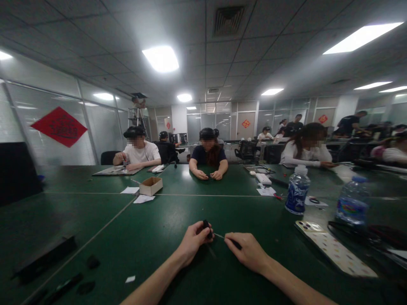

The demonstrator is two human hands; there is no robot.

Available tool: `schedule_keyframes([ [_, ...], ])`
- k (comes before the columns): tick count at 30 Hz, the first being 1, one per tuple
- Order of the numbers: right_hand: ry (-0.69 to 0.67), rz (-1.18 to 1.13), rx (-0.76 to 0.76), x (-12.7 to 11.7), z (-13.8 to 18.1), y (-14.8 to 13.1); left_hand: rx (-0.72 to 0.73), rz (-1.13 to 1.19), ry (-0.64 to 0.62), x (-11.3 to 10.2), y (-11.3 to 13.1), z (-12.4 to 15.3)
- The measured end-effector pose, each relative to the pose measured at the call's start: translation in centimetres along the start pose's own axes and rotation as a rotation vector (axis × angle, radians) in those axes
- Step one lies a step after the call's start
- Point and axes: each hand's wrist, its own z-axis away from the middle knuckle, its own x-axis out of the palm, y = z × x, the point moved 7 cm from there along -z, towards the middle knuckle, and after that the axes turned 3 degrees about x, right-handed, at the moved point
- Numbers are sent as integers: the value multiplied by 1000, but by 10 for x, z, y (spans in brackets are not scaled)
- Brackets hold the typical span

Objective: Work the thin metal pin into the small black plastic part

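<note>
My left hand (194, 240) is closed round a small black part (207, 228), held upright between thumb and fingers just above the green table (165, 228). What the part is, I cannot make out. In my right hand (246, 250) is a screwdriver (235, 243) with a dark handle, gripped near its front end. Its thin metal shaft points left, and the tip meets or nearly meets the black part; contact is too small to tell.
To my right stand a blue-labelled bottle (297, 190) and a water bottle (352, 201), with a patterned phone (335, 248) and dark cables nearby. Black parts (47, 258) lie at left. An open cardboard box (151, 186) sits farther back. Co-workers sit across the table.
</note>
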Motion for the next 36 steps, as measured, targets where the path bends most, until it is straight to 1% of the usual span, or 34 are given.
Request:
schedule_keyframes([
  [3, 12, 2, -4, 1, 1, 2, 5, -12, -18, 1, -1, 0],
  [8, -19, 13, -47, 4, 1, -3, 11, -7, 7, -2, -1, -1],
  [14, -3, 11, 3, -1, 0, -1, -19, -15, -17, 1, 3, 2],
  [19, -6, 29, -24, 3, 1, -1, -29, -23, -7, 2, 4, 3],
  [23, 12, 37, -3, 0, 0, -1, -22, -28, -40, 2, 4, 3],
  [26, -5, 16, -20, -1, -1, -5, -38, -36, -65, 2, 1, 3],
  [30, -23, 20, -22, 2, 0, -5, -33, -32, -48, 0, -3, 0],
  [36, 13, 36, 5, 2, -1, 0, -22, 21, -31, -1, -4, -1],
])
